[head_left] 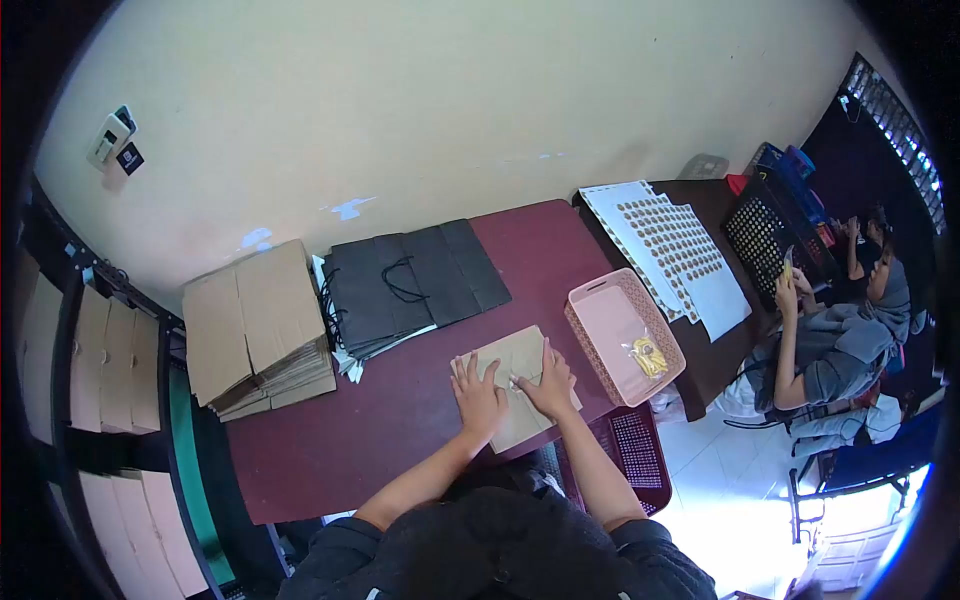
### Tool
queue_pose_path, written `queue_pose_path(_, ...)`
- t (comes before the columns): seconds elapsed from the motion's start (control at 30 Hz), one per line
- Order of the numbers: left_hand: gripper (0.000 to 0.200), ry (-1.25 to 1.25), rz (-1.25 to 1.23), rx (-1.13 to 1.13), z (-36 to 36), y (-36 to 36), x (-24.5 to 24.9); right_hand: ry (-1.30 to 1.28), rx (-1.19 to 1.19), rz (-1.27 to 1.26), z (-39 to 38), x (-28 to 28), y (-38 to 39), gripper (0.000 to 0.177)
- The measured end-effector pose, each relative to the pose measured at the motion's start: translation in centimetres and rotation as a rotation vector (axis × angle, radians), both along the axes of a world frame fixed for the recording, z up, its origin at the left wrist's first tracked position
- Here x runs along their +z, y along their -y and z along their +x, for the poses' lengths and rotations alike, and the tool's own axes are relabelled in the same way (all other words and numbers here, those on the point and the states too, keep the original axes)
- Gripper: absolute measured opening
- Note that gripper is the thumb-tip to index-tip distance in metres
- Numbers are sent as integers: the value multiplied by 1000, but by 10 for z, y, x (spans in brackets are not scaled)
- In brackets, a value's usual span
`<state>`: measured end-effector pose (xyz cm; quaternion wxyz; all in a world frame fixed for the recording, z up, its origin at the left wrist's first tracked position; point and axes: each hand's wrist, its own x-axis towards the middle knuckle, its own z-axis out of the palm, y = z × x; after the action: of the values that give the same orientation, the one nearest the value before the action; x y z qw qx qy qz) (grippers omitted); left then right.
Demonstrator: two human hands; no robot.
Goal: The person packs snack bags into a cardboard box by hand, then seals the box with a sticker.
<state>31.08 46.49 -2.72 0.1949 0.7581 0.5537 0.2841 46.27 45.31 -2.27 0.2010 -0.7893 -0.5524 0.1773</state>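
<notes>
A flat piece of brown kraft paper or card (517, 425) lies tilted near the front edge of the maroon table (330, 450). My left hand (480, 397) rests on its left side, fingers spread. On its right side lies my right hand (548, 386), palm down, fingers stretched out and the thumb pointing toward the middle of the sheet. Just right of that hand is a pink plastic basket (583, 345) holding a clear packet of yellow items (649, 357).
Black paper bags (450, 270) with cord handles lie behind, left of them a stack of flattened cardboard (240, 310). Sticker sheets (665, 250) cover part of the dark table on the right. A maroon basket (640, 450) sits lower down. Another person (840, 345) works at the right.
</notes>
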Motion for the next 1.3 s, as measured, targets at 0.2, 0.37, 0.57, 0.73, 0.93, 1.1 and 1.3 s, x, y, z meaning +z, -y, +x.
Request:
queue_pose_path(0.2,46,-28,-3,-7,0,0,2,24,5,79,4,-13,1,92)
queue_pose_path(0.37,52,-191,46,3,4,0,1,76,21,126,1,-15,4,90)
queue_pose_path(0.57,51,-273,74,-28,0,0,-8,57,8,260,9,-22,8,80)
queue_pose_path(0.73,52,62,70,-7,-29,10,2,-580,-150,11,55,-15,37,71)
queue_pose_path(0.93,50,349,-267,-234,-88,36,-50,-1046,-297,-32,63,-39,75,62)
queue_pose_path(1.1,58,527,-420,-130,-56,51,-60,-968,-156,187,36,-57,71,54)
queue_pose_path(1.3,65,720,-175,-98,-76,40,98,-772,292,453,4,39,75,88)
